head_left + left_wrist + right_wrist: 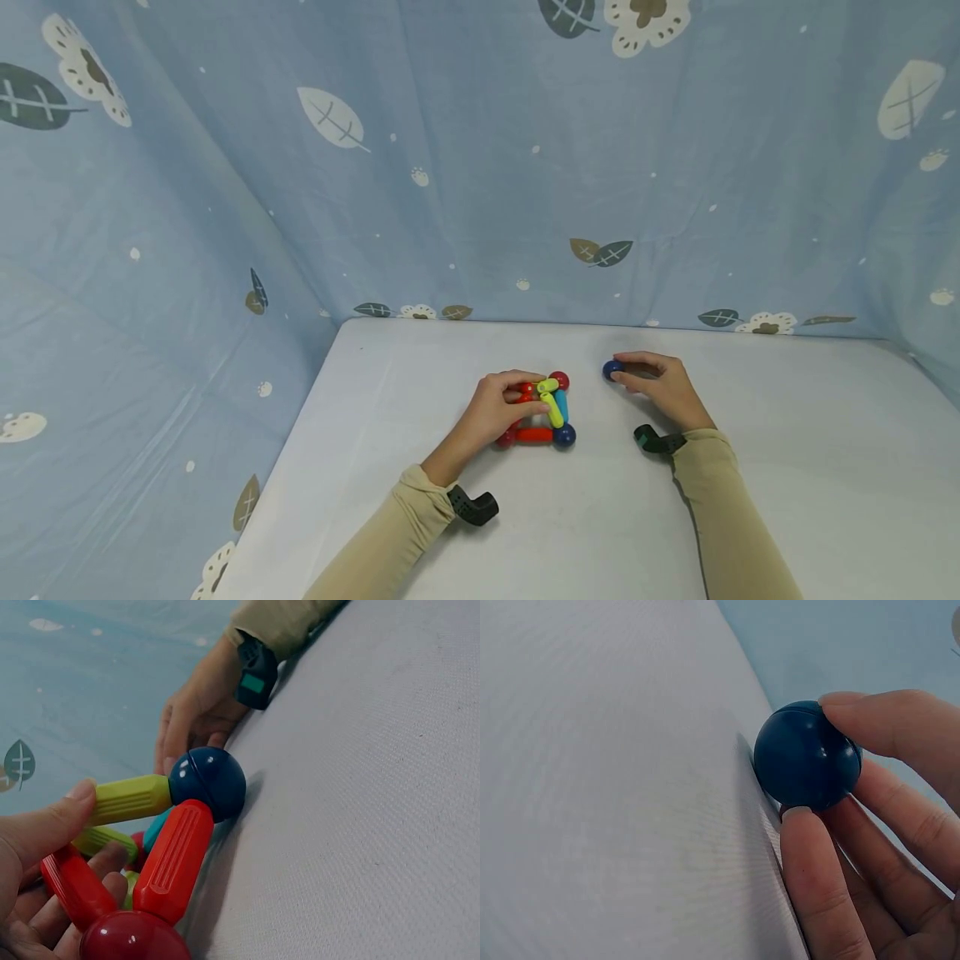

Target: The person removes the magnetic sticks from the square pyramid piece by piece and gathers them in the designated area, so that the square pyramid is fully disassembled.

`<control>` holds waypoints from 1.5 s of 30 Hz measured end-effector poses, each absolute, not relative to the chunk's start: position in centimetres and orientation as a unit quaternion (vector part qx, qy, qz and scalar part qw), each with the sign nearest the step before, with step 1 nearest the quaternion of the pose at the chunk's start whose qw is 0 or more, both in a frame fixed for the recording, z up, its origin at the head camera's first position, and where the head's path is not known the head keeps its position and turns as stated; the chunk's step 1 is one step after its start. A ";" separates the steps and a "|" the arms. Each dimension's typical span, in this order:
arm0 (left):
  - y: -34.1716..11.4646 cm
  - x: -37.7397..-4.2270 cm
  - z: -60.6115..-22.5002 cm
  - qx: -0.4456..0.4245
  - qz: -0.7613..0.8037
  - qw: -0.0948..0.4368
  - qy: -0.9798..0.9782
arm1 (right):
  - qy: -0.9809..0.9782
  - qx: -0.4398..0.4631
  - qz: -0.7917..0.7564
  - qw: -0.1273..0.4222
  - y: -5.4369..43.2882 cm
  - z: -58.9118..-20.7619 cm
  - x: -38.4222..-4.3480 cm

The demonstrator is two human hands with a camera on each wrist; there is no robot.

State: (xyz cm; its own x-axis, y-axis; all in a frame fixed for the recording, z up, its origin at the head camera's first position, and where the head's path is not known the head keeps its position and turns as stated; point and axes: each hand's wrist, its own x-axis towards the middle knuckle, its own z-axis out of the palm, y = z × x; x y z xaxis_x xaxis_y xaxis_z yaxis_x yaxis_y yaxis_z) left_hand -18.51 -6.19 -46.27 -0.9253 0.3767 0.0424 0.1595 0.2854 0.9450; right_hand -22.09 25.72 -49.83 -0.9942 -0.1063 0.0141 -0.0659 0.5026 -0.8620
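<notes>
A frame of magnetic sticks and balls sits on the white table. Its near side is a red stick (534, 436) between a red ball (135, 939) and a dark blue ball (564, 435). A light blue stick (562, 406) runs along its right side to another red ball (558, 380). My left hand (498, 408) holds the frame by its raised yellow-green sticks (552, 410), the thumb on the nearer one; the hand hides the frame's left part. To the right, my right hand (667, 390) pinches a loose blue ball (802, 761) between thumb and fingers, at the tabletop.
The white table (585, 517) stretches around both hands. Blue patterned cloth (480, 192) hangs behind the table and along its left. A dark wrist device (474, 506) sits on the left wrist, and a similar one (657, 440) on the right.
</notes>
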 end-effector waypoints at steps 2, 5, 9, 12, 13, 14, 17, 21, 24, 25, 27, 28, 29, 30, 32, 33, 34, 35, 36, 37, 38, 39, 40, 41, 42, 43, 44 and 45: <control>-6.2 -18.5 -46.3 0.166 0.574 0.095 0.797 | 0.864 -0.052 -0.500 0.019 25.6 -49.6 -22.0; -6.1 -18.5 -46.3 0.164 0.573 0.095 0.797 | 0.859 -0.058 -0.508 0.019 25.6 -49.4 -21.8; -6.2 -18.6 -46.4 0.167 0.582 0.097 0.790 | 0.846 -0.056 -0.529 0.014 25.5 -49.2 -21.7; -6.2 -18.6 -46.4 0.168 0.590 0.101 0.784 | 0.840 -0.055 -0.540 0.005 25.4 -49.0 -21.7; -6.2 -18.6 -46.4 0.168 0.590 0.101 0.784 | 0.839 -0.054 -0.541 0.002 25.4 -48.9 -21.7; -6.2 -18.6 -46.4 0.168 0.589 0.101 0.784 | 0.839 -0.056 -0.541 -0.002 25.3 -48.9 -21.7; -6.1 -18.6 -46.3 0.166 0.589 0.102 0.785 | 0.847 -0.061 -0.528 -0.015 25.2 -48.7 -21.7; -6.1 -18.6 -46.3 0.164 0.588 0.103 0.786 | 0.855 -0.061 -0.514 -0.032 24.7 -48.1 -21.6; -6.1 -18.7 -46.4 0.165 0.587 0.102 0.786 | 0.855 -0.061 -0.513 -0.039 24.2 -47.4 -21.5; -6.1 -18.7 -46.4 0.165 0.587 0.102 0.786 | 0.853 -0.064 -0.516 -0.041 23.9 -47.2 -21.4; -6.1 -18.7 -46.4 0.166 0.588 0.101 0.785 | 0.849 -0.071 -0.521 -0.045 23.6 -46.7 -21.4; -6.1 -18.7 -46.4 0.167 0.589 0.101 0.784 | 0.847 -0.075 -0.524 -0.047 23.4 -46.5 -21.3; -6.1 -18.7 -46.4 0.168 0.589 0.101 0.784 | 0.845 -0.080 -0.527 -0.048 23.2 -46.3 -21.3; -6.1 -18.7 -46.4 0.168 0.589 0.101 0.784 | 0.842 -0.084 -0.531 -0.049 23.1 -46.2 -21.3; -6.2 -18.6 -46.4 0.170 0.589 0.100 0.784 | 0.840 -0.089 -0.533 -0.050 22.8 -45.9 -21.2; -6.2 -18.6 -46.3 0.170 0.589 0.100 0.784 | 0.839 -0.093 -0.533 -0.051 22.6 -45.9 -21.2; -6.2 -18.6 -46.3 0.171 0.588 0.100 0.784 | 0.838 -0.096 -0.534 -0.051 22.4 -45.8 -21.2; -6.2 -18.6 -46.3 0.171 0.587 0.100 0.785 | 0.839 -0.098 -0.533 -0.049 22.3 -45.7 -21.2; -6.2 -18.6 -46.3 0.170 0.586 0.101 0.786 | 0.839 -0.101 -0.532 -0.046 22.1 -45.7 -21.2; -6.2 -18.6 -46.3 0.170 0.585 0.102 0.786 | 0.840 -0.105 -0.531 -0.042 21.8 -45.7 -21.2; -6.2 -18.6 -46.3 0.170 0.585 0.102 0.787 | 0.841 -0.111 -0.528 -0.037 21.5 -45.8 -21.2; -6.2 -18.6 -46.3 0.169 0.583 0.102 0.788 | 0.841 -0.117 -0.527 -0.031 21.2 -45.8 -21.2; -6.2 -18.6 -46.4 0.168 0.582 0.103 0.789 | 0.842 -0.126 -0.524 -0.024 20.8 -45.9 -21.3; -6.2 -18.6 -46.4 0.168 0.581 0.103 0.789 | 0.842 -0.132 -0.522 -0.017 20.5 -46.0 -21.3; -6.2 -18.6 -46.4 0.169 0.581 0.102 0.789 | 0.842 -0.143 -0.520 -0.010 20.1 -46.1 -21.3; -6.2 -18.6 -46.4 0.170 0.580 0.102 0.790 | 0.842 -0.152 -0.518 -0.004 19.7 -46.2 -21.3; -6.2 -18.6 -46.4 0.172 0.580 0.101 0.790 | 0.842 -0.161 -0.515 0.002 19.3 -46.3 -21.2; -6.2 -18.6 -46.4 0.173 0.580 0.100 0.790 | 0.841 -0.168 -0.514 0.009 19.0 -46.5 -21.2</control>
State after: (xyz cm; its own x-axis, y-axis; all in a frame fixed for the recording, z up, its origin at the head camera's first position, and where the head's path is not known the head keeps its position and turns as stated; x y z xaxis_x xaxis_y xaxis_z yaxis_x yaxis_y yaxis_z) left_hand -18.64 -6.23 -46.37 -0.9198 0.3900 0.0428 0.1575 0.2674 0.9506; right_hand -21.23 19.01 -46.50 -0.9435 -0.2913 0.1577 -0.2733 0.4154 -0.8676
